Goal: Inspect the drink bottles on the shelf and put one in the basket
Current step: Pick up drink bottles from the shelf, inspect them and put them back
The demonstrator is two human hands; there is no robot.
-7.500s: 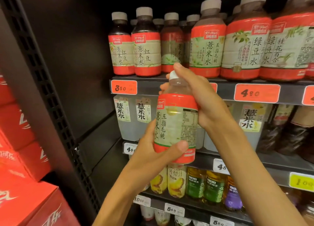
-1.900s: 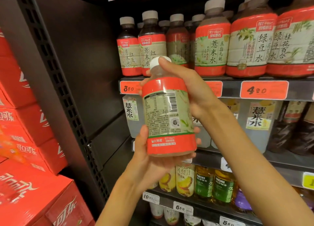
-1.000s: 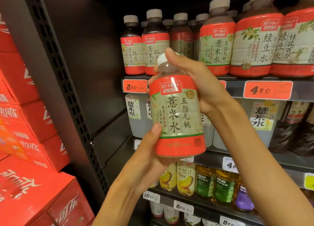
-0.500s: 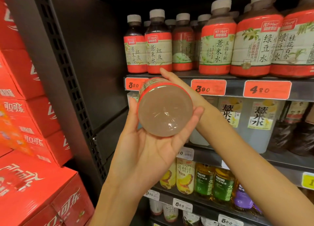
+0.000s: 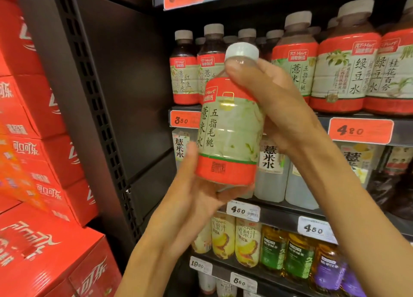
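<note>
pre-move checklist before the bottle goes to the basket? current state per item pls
1. Left hand supports the held bottle from below: ok.
2. Right hand grips its neck and shoulder: ok.
3. White cap on: ok; seal intact: cannot tell.
4. Bottle upright: ok, slightly tilted.
5. Label front faces camera, readable: ok.
6. Basket location: cannot tell, not in view.

The held bottle [image 5: 228,131] hid most of the left hand's [image 5: 190,198] fingers and covered part of a price tag [image 5: 184,119] at 9 o'clock. Red cartons [image 5: 33,140] at 9 o'clock were blurred and cut off. The rightmost shelf bottle [image 5: 397,73] was cropped at 3 o'clock.
</note>
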